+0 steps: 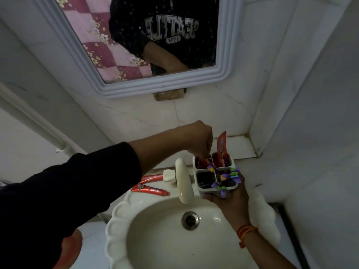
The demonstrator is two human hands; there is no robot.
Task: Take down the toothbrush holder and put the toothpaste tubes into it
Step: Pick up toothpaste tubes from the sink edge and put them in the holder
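My right hand (231, 199) holds a white toothbrush holder (214, 172) from below, over the sink's back edge. The holder has several compartments and purple and green decoration on its front rim. A red toothpaste tube (222, 146) stands upright in the far right compartment. My left hand (200, 138) reaches over the far left compartment, its fingers pinched on another red toothpaste tube (203, 163) that is partly inside. Two more red toothpaste tubes (150, 188) lie on the sink's rim, left of the tap.
A cream tap (183, 181) stands just left of the holder. The white basin (155, 230) with its drain (190, 220) lies below. A framed mirror (155, 82) hangs on the tiled wall; a ledge (240, 146) runs behind the holder.
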